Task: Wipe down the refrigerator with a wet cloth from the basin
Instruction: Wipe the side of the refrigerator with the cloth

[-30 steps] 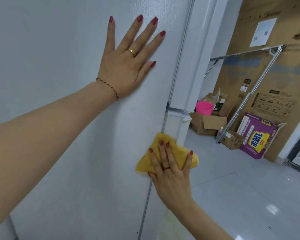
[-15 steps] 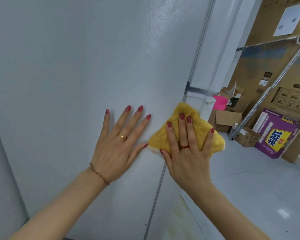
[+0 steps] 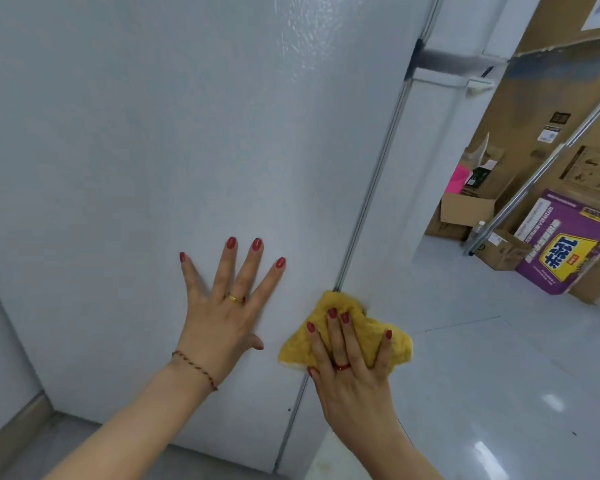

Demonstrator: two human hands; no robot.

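The white refrigerator (image 3: 194, 133) fills most of the view, seen from its side panel, with the door edge and grey seal running down at the right. My left hand (image 3: 222, 306) lies flat on the side panel, fingers spread, holding nothing. My right hand (image 3: 352, 362) presses a yellow cloth (image 3: 400, 344) against the refrigerator's front corner, low down, with the fingers spread over it. The basin (image 3: 459, 178) is a pink shape inside a cardboard box at the right, partly hidden by the refrigerator.
Cardboard boxes (image 3: 465, 209) and a purple printed box (image 3: 561, 244) stand on the glossy white floor (image 3: 499, 375) at the right. A slanted metal bar (image 3: 548, 168) leans before a brown cardboard wall. A grey wall and skirting sit at the far left.
My right hand has slid the cloth down along the refrigerator's corner edge. The view has tilted lower, and my left hand stays flat on the side panel.
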